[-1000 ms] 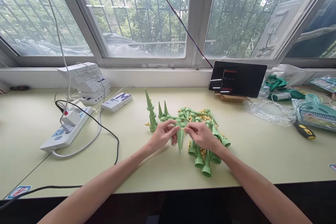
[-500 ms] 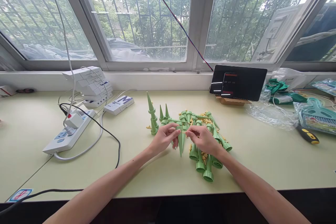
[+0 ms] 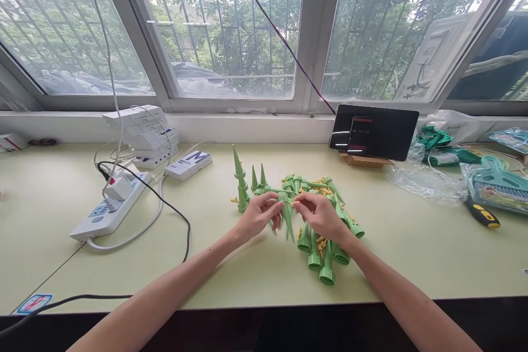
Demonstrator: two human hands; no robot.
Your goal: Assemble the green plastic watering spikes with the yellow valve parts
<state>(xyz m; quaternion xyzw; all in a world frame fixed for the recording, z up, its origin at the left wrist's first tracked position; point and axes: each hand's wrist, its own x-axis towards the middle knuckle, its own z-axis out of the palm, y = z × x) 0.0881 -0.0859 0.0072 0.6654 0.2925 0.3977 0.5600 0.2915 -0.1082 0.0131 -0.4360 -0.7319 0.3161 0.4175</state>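
My left hand [image 3: 258, 214] pinches the wide end of a green plastic spike [image 3: 287, 221], whose tip points down toward me. My right hand [image 3: 319, 214] meets it at that same end, fingers pinched on a small yellow piece [image 3: 292, 204]. Just behind and under my right hand lies a pile of green spikes [image 3: 325, 253] mixed with small yellow pieces [image 3: 320, 190]. Left of the pile, three green spikes [image 3: 240, 184] stand upright on the pale green table [image 3: 231, 264].
A white power strip [image 3: 108, 210] with a black cable [image 3: 173, 214] lies at the left, beside stacked white boxes [image 3: 142, 132]. A tablet with a phone [image 3: 373, 131] leans at the back right. Plastic bags, a green brush [image 3: 497, 181] and a yellow-black handle [image 3: 482, 213] sit far right.
The spike's tip has swung slightly to the right between my hands. Both hands stay at its wide end. The view has shifted a little.
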